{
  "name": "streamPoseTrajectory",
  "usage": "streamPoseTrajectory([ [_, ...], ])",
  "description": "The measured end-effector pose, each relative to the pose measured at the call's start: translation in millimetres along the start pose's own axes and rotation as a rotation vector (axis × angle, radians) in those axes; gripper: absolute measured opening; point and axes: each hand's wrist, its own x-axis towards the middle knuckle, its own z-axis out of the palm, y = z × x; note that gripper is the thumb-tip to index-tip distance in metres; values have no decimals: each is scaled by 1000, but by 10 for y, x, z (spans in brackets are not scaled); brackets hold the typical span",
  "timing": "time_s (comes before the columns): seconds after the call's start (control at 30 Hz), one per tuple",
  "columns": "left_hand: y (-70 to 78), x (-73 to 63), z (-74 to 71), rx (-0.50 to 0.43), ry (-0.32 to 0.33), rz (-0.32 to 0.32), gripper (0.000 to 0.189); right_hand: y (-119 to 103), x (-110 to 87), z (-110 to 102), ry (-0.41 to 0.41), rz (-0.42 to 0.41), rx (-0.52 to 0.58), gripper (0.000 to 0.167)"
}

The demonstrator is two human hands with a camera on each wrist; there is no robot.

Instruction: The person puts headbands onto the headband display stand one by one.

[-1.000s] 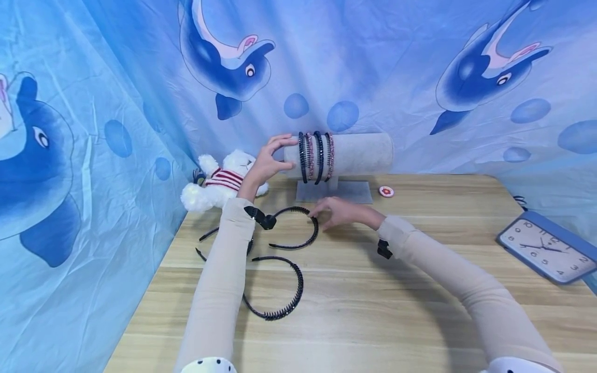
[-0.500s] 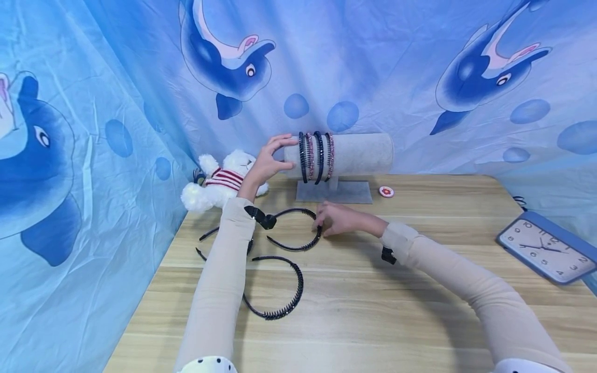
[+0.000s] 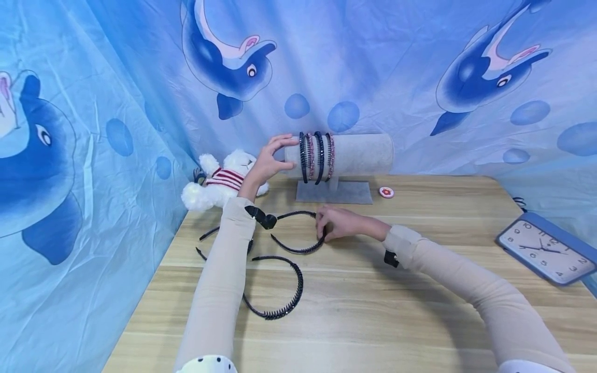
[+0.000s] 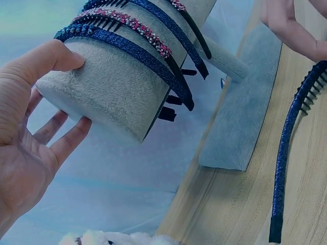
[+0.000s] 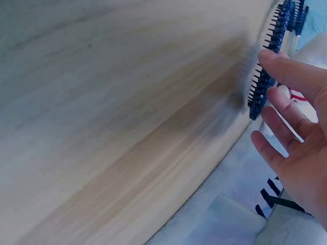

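With your left hand (image 3: pixel 267 163), fingers spread around it, you hold the left end of the grey display stand (image 3: pixel 361 155), which carries four headbands (image 3: pixel 320 158). Your right hand (image 3: pixel 340 223) pinches a dark toothed headband (image 3: pixel 305 251) in front of this stand, and I cannot tell if it touches the counter (image 3: pixel 373 311); another dark headband (image 3: pixel 300 282) lies nearer to you.

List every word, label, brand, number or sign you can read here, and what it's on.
"10": blue-framed clock
"2": same clock
"3": same clock
"4": same clock
The clock's other numerals are too small or blurred to quote surely.
No words or brand names are readable.
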Motion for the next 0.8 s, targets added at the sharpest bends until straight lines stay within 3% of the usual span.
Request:
streamPoseTrajectory([
  [0.4,9,6,-1,9,2,-1,58,-137,-59,-166,-93,-43,189,14],
  [0.63,-1,18,-2,9,-10,-15,60,-207,-90,-350,-90,-65,299,12],
  [0.8,243,-83,-7,20,-40,-23,59,-219,-123,-467,-52,-31,310,11],
])
